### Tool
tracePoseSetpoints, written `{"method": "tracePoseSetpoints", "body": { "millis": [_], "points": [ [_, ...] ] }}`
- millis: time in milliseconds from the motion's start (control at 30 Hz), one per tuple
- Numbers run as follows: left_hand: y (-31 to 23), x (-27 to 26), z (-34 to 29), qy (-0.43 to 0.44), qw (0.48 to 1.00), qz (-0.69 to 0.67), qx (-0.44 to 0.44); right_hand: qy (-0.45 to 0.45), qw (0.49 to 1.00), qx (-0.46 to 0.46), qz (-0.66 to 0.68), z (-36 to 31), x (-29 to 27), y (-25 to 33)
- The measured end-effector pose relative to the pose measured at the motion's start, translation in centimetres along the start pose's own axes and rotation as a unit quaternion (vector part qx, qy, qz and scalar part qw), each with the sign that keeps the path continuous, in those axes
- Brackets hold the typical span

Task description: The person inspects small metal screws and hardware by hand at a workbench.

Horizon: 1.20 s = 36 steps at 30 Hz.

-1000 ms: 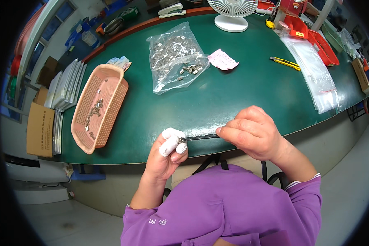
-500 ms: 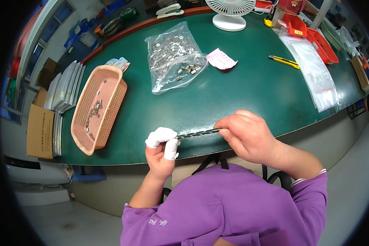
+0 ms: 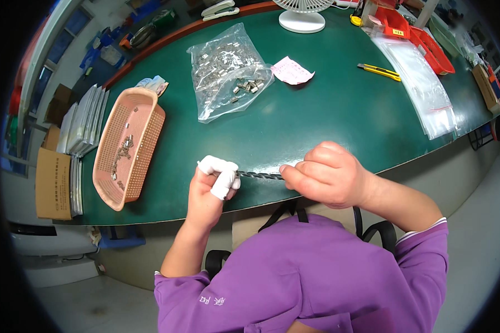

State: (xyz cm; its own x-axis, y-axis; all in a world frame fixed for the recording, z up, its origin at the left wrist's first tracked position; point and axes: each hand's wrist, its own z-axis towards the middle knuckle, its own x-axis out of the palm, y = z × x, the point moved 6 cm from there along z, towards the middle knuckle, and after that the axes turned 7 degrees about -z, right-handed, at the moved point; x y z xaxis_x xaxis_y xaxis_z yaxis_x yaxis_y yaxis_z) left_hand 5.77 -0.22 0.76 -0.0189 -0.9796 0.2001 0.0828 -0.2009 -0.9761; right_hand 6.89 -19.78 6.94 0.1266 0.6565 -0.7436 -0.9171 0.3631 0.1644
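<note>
A dark spiral drill bit (image 3: 260, 175) lies roughly level between my hands, above the near edge of the green table. My right hand (image 3: 330, 176) is closed round its shank end. At the bit's other end, my left hand (image 3: 210, 187) pinches with thumb and forefinger, both wrapped in white coverings. Whatever sits between those fingertips is hidden. Beyond my hands lies a clear plastic bag (image 3: 205, 102) with many small silver metal sleeves, some near its mouth. To the left stands a pink plastic basket (image 3: 144, 161) with several similar metal pieces on its bottom.
A pink paper slip (image 3: 292, 71) lies beside the bag. Farther right are a yellow utility knife (image 3: 380, 72), flat clear bags (image 3: 422, 94) and red bins (image 3: 432, 53). A white fan (image 3: 301, 21) stands at the back. A cardboard box (image 3: 54, 183) and white stacks flank the basket.
The view has shifted slightly. My right hand has turned and closed farther along the drill bit, so less of it shows. My left hand has tilted, still pinching at the bit's end.
</note>
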Motion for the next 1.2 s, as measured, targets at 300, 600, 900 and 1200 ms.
{"method": "tracePoseSetpoints", "body": {
  "millis": [300,600,900,1200],
  "points": [
    [-3.8,1.1,-0.9,0.092,0.898,0.251,0.349,0.096,0.874,0.347,0.325,-1.2,3.1,-2.7],
    [-4.4,1.3,-0.3,0.151,0.834,0.343,0.405,0.231,0.763,0.437,0.417,-2.2,4.7,-2.6],
    [1.0,0.0,0.1,0.050,0.974,-0.156,-0.156,0.022,0.999,0.034,-0.011,-0.2,1.6,-1.4],
    [-4.3,0.9,-0.3,0.148,0.784,0.435,0.417,0.319,0.550,0.517,0.573,-5.4,7.2,-2.0]
  ]
}}
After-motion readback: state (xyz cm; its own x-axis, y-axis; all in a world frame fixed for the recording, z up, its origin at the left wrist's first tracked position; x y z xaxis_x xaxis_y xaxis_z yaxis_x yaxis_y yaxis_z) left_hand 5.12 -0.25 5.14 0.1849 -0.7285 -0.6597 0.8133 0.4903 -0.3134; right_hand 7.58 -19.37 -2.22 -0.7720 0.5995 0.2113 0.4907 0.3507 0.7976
